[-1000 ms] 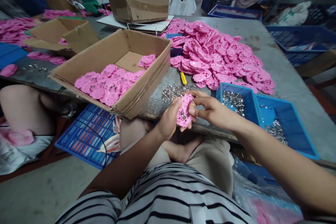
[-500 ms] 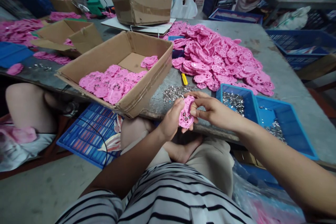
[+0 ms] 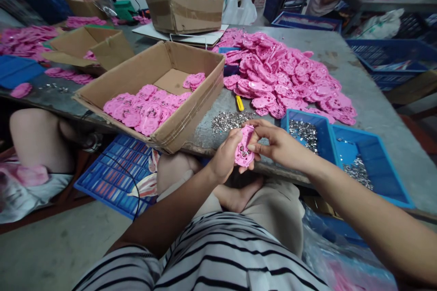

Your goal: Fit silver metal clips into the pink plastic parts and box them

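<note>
My left hand point(image 3: 225, 153) is closed around a pink plastic piece point(image 3: 243, 158), shaped like a small panel with scalloped edges, just in front of the table's edge. Several shiny round metal parts point(image 3: 244, 151) sit in its lower half. My right hand point(image 3: 273, 143) is pinched against the piece's right side, thumb and forefinger together beside the metal parts. Whatever lies between those fingertips is hidden. Just beyond the hands, a heap of small metal parts point(image 3: 228, 121) is spread on the table, and a blue bin point(image 3: 324, 120) with more of them stands right of my right hand.
A cardboard box point(image 3: 191, 122) holding pink pieces stands left of the hands. A large pile of pink pieces point(image 3: 283, 72) covers the table behind, near a yellow-handled tool point(image 3: 240, 103). Another blue bin point(image 3: 385, 159) lies right. At far left shows a seated person's knee point(image 3: 34, 138).
Both hands and the pink piece have shifted very slightly to the right. The grip of each hand looks the same.
</note>
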A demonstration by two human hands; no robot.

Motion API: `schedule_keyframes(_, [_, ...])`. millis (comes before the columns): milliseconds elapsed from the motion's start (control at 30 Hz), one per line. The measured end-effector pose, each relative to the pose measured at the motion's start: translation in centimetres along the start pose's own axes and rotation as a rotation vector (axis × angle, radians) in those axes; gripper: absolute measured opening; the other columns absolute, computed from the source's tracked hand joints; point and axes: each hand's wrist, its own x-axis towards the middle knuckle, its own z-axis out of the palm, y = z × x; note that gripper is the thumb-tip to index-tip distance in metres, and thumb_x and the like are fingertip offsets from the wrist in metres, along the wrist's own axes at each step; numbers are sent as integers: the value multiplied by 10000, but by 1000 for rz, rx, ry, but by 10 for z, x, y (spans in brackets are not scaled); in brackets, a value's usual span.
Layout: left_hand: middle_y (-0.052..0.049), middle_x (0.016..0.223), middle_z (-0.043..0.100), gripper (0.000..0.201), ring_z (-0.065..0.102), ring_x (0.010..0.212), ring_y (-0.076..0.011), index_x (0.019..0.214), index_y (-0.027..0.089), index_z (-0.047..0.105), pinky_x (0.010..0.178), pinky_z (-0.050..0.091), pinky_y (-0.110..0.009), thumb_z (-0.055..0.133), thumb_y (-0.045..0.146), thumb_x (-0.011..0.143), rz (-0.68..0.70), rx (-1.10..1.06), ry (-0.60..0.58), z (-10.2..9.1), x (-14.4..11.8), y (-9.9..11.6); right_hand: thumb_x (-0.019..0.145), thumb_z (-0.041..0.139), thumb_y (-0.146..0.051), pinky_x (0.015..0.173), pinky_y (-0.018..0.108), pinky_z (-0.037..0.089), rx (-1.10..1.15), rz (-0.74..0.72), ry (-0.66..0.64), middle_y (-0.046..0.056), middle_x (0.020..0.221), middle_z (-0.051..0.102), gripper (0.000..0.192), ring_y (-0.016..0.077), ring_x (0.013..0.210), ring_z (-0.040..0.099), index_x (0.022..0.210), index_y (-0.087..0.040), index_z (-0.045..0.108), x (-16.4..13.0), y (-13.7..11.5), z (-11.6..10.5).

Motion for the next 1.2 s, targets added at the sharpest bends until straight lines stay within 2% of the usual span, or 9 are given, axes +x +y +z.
schedule_keyframes(100, [33,569,576,391,517,363,-119,985,189,419,299,333,-186,511,532,822,-5,-5,17,-3,0,-5,785,597,-228,951,394,413,107,24,59,75,942,602,155,227,1099,536,637,-190,569,-3,11,13])
schedule_keyframes(200, [33,577,587,422,536,383,-124,1046,180,419,307,326,-177,580,447,762,-57,6,59,-11,-1,-12,737,664,-291,934,394,418,249,101,159,83,1056,590,150,215,1035,560,656,-179,604,-7,26,32])
schedule_keyframes(367, [9,651,642,402,565,444,-112,1002,179,431,350,351,-172,621,279,662,-93,9,94,-25,0,-16,671,718,-383,891,384,432,583,253,457,89,1125,606,227,222,1033,564,676,-184,609,0,44,51])
schedule_keyframes(467, [5,690,663,366,572,460,-107,967,184,425,356,358,-170,605,223,650,-14,38,152,-28,4,-12,639,716,-395,749,335,448,693,266,647,76,1057,632,243,195,891,569,667,-191,587,17,50,50])
schedule_keyframes(567, [-13,725,686,355,593,479,-114,983,178,431,367,383,-174,591,215,669,62,71,177,-28,9,-4,624,706,-399,642,305,426,709,292,670,33,820,621,236,145,675,504,679,-205,583,35,57,51])
schedule_keyframes(767, [-22,711,694,349,589,448,-119,991,173,457,369,408,-191,614,230,685,135,193,146,-26,6,33,642,659,-431,533,271,366,707,268,429,-30,559,487,268,116,526,418,622,-211,509,59,56,74])
schedule_keyframes(967, [3,601,660,365,525,374,-90,1010,160,501,349,360,-170,603,151,659,270,451,230,-31,3,115,626,698,-408,492,231,313,716,109,53,-57,482,447,284,87,492,383,575,-193,519,103,34,97])
schedule_keyframes(1100, [-36,690,685,466,589,425,-119,1072,136,489,363,367,-172,536,76,612,486,507,351,-49,41,183,634,689,-488,410,209,274,737,50,-252,-81,453,434,331,60,398,337,647,-186,553,124,27,108])
schedule_keyframes(1200, [-33,678,671,394,597,442,-115,1009,137,503,372,381,-165,489,46,626,455,495,464,-77,87,214,614,690,-542,363,205,282,726,29,-507,-41,497,542,393,59,360,373,625,-172,558,123,33,110])
